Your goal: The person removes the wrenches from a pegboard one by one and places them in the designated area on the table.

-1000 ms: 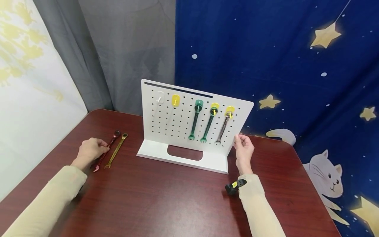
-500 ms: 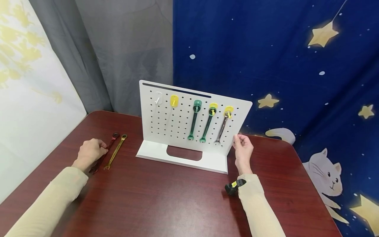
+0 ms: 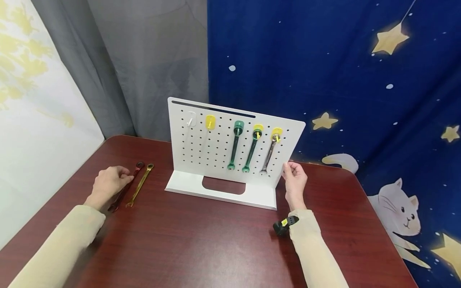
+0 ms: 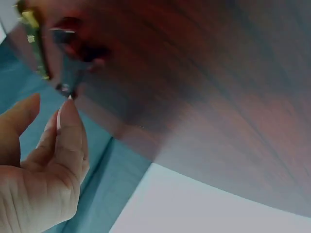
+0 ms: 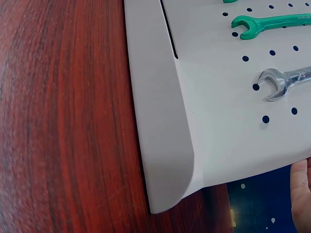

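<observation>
Little has moved: left hand (image 3: pixel 109 181) stays curled on the red wrench (image 3: pixel 127 185) left of the pegboard (image 3: pixel 216 154); right hand (image 3: pixel 295 180) still grips the pegboard's right edge; three wrenches hang there.

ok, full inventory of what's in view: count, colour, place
pegboard stand: 1, white, upright mid-table
hooks: 5; one white, three yellow, one green; top row of board
hung wrenches: 3; two green, one silver; right three hooks
loose wrenches: 2; red and gold; flat on table, left
table: 1, dark red wood
backdrop: blue, stars and cat, right
curtain: grey, behind
left hand: on red wrench
right hand: at board's right edge
</observation>
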### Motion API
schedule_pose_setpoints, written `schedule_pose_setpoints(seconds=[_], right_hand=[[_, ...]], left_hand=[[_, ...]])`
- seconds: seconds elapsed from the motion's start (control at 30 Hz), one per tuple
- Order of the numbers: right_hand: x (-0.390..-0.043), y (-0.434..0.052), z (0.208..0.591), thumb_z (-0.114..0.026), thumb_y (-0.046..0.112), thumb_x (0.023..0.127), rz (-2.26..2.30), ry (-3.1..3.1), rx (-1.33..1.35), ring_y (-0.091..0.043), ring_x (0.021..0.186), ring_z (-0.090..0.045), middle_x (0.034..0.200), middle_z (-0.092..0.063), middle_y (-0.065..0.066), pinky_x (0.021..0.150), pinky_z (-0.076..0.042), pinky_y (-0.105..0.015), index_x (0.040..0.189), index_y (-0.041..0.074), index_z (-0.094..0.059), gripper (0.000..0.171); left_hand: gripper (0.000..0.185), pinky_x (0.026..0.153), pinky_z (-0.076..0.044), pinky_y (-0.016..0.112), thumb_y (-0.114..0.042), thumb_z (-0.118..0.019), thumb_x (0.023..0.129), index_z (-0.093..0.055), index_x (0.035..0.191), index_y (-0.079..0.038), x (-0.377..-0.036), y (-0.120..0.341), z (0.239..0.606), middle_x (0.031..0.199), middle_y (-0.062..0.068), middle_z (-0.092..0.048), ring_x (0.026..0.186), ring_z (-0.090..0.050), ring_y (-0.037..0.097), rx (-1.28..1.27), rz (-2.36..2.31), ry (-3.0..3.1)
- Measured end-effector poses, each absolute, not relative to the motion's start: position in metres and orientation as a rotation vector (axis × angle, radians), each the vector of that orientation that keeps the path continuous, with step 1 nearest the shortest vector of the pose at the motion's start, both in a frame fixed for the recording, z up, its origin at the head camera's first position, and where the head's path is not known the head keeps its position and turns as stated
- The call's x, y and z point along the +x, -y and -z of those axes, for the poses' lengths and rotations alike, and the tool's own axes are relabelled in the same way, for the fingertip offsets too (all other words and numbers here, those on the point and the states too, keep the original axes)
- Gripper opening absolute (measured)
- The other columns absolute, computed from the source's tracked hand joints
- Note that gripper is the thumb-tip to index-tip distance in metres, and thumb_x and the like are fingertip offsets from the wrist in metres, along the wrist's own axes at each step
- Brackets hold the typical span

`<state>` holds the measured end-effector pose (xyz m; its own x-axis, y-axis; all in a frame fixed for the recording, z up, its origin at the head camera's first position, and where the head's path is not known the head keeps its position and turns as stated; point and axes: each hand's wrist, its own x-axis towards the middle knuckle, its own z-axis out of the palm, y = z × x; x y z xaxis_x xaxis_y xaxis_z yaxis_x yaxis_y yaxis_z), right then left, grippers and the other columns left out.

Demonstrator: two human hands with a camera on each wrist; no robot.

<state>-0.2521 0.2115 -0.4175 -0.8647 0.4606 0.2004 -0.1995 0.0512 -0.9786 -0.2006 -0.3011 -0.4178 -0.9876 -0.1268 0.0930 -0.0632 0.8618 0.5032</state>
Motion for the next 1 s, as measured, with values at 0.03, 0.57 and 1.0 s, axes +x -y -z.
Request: schedule_pose_setpoints(seconds=[0.03,0.57,1.0], right_hand=[[-0.252,-0.212,0.417,-0.064,0.016,0.090,-1.864,1.865,-0.260,-0.004,0.073,-0.056,0.074,-0.059,0.010,0.076,-0.056,-0.024,0.098,-0.004,-0.060,0.022],[-0.251,-0.212,0.416,-0.063,0.017,0.091,-1.862,1.886,-0.281,-0.002,0.072,-0.056,0.074,-0.059,0.011,0.076,-0.055,-0.025,0.094,0.004,-0.060,0.013],[-0.253,-0.212,0.418,-0.064,0.017,0.090,-1.882,1.876,-0.294,-0.006,0.074,-0.057,0.075,-0.060,0.009,0.072,-0.055,-0.021,0.094,0.004,-0.061,0.013]], left_hand=[[0.028,0.065,-0.047,0.051,-0.022,-0.065,0.087,-0.065,0.100,0.003,-0.201,0.298,0.416,0.087,0.019,-0.067,0.081,-0.061,0.038,0.122,0.799,2.876],[0.034,0.070,-0.051,0.012,-0.021,-0.065,0.090,-0.063,0.117,-0.001,-0.208,0.182,0.390,0.107,0.018,-0.068,0.088,-0.067,0.012,-0.130,1.560,2.485],[0.031,0.086,-0.052,0.025,-0.013,-0.067,0.088,-0.063,0.116,-0.001,-0.225,0.094,0.389,0.113,0.016,-0.066,0.104,-0.063,0.026,-0.188,1.851,2.251]])
